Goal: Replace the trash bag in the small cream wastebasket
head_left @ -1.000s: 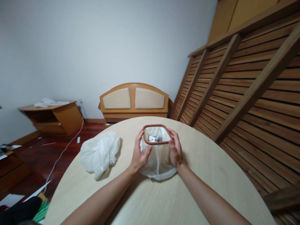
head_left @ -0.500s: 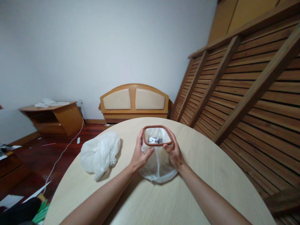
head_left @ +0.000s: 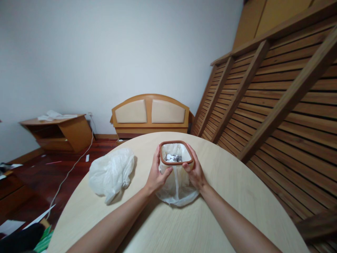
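A small trash bin (head_left: 168, 175) with a brown rounded-square rim stands upright on the round table, lined with a thin white plastic bag whose loose edge hangs over the outside and spreads at the base. Crumpled white and dark scraps (head_left: 173, 157) lie inside it. My left hand (head_left: 158, 174) is wrapped round the bin's left side, thumb on the front. On the right side my right hand (head_left: 196, 171) grips it the same way, thumb just under the rim. To the left rests a crumpled white plastic bag (head_left: 113, 172), apart from both hands.
The round pale wooden table (head_left: 231, 218) fills the foreground. Behind it stands a padded headboard (head_left: 149, 126). A slatted wooden bed frame (head_left: 276, 116) leans along the right. At the left are a low cabinet (head_left: 76, 133), a white cable (head_left: 68, 172) on the floor, and papers.
Almost nothing differs. Both hands keep the same hold on the bin, and the whole view has shifted very slightly.
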The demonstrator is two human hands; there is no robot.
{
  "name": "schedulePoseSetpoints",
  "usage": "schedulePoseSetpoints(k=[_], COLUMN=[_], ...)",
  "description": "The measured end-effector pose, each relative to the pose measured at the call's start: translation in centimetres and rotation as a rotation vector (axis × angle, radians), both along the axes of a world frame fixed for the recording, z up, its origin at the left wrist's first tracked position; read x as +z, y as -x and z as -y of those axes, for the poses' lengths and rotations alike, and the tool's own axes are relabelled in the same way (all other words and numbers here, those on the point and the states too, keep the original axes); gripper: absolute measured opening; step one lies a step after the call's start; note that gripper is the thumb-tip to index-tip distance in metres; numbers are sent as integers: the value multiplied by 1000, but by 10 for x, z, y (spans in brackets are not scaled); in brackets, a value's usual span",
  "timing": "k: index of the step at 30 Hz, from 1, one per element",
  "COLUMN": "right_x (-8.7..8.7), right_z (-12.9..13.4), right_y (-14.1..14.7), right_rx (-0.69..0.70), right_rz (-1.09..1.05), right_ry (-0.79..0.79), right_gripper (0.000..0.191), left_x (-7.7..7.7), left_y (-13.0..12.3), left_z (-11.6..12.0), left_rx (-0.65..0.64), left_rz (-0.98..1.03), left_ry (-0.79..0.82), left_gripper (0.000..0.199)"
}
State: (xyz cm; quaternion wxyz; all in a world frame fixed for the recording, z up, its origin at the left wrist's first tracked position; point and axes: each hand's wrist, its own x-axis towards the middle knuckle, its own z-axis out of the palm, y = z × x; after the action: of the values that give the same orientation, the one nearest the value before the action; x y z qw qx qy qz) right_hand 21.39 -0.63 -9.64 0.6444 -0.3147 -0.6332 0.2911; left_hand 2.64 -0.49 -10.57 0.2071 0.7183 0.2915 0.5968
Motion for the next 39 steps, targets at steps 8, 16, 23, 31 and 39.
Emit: schedulePoseSetpoints(k=[8,16,23,31,39], right_x=[4,2,2,8,16], right_z=[5,4,5,6,7], right_y=[4,4,3,3,1], right_rx=[-40,-64,-246,-209,-206], right_rz=[-5,11,105,64,74], right_ry=[8,-9,-39,-106,-119], right_gripper=[81,77,78,60,48], left_x=[-2,-2,1,-4,-9], left_y=[-4,-4,-1,-2,-1], left_z=[4,3,4,8,7], left_rx=[-20,-20,-51,-9,132], left_rz=[17,8,16,-25,-65], left_ry=[22,31,69,15,-195], left_gripper=[85,86,90,95,78])
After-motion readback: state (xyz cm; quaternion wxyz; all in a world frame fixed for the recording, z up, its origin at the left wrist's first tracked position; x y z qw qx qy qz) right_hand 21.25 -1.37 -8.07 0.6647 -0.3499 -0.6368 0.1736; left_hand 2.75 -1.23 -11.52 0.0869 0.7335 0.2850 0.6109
